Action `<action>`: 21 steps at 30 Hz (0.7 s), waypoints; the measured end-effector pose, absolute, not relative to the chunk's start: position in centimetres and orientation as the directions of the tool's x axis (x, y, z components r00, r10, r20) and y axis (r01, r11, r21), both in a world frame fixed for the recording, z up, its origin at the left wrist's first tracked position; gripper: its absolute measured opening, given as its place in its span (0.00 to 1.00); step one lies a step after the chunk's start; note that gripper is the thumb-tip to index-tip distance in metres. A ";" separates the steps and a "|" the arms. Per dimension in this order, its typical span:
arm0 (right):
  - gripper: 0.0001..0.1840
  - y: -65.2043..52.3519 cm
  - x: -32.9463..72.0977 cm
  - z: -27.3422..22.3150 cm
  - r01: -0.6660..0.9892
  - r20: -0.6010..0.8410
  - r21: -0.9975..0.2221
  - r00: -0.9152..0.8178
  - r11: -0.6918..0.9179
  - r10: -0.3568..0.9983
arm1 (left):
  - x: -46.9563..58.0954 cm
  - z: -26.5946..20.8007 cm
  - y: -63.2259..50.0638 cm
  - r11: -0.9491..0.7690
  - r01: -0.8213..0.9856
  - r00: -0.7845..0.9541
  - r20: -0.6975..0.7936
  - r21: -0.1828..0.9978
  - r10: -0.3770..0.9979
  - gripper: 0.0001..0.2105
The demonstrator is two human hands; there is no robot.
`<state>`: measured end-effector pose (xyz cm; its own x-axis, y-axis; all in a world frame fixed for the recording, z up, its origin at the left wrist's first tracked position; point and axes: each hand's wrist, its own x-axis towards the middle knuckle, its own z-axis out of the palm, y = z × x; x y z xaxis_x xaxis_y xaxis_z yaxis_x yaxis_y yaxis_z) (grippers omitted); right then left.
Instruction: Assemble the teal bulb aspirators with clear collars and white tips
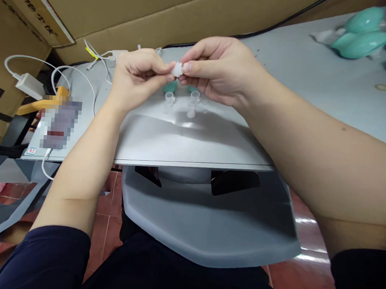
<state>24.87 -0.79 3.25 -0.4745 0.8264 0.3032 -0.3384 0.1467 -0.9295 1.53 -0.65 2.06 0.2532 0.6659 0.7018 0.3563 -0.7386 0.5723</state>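
Both hands meet above the grey table (193, 146), pinching one small white plastic piece (177, 69) between them. The thumb and forefinger of my left hand (141, 71) press on its left side. On its right side, my right hand (220, 70) grips it between thumb and fingers. Below the hands stand a clear plastic fitting with a side spout (169, 98) and another clear fitting (194, 99). A white cone-shaped piece (191, 113) lies in front of the latter. Partly hidden behind the hands is a green rounded part (170, 87).
Green bulb-shaped parts (361, 37) lie at the back right, near a tape ring (382, 87). At left are a blurred-out phone (61, 123), a white charger (29, 85) with looping cables and a yellow object (43, 102). Cardboard (138, 14) stands along the back edge.
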 end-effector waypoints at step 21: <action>0.12 -1.4 26.3 4.7 0.033 0.496 -0.816 -0.473 0.577 0.728 | 0.1 4.0 -2.4 -0.692 0.581 0.346 0.639 0.429 0.687 0.09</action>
